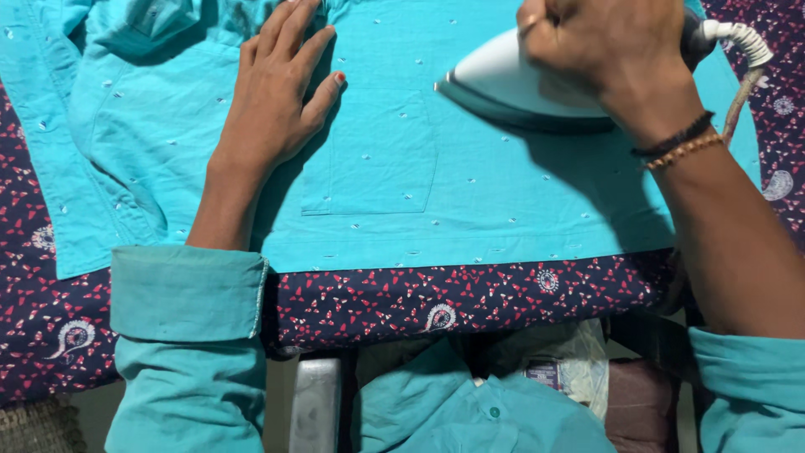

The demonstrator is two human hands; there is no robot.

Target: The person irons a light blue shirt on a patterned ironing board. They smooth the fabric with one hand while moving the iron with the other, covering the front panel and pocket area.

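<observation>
Right hand (608, 50) closed around iron (511, 80) handle – heavy, hot; left hand (277, 101) open, flat on soft shirt (470, 184).

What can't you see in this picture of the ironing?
- Iron, head view: the right hand covers its handle, and its underside lies against the shirt.
- Shirt: its upper part runs off the top edge.
- Cord: it passes down behind the right forearm, so its end is hidden.
- Left hand: flat on the shirt, its fingertips reaching the top edge.

Patterned dark cloth (470, 298) below — perhaps a plastic bag (570, 361) underneath.
</observation>
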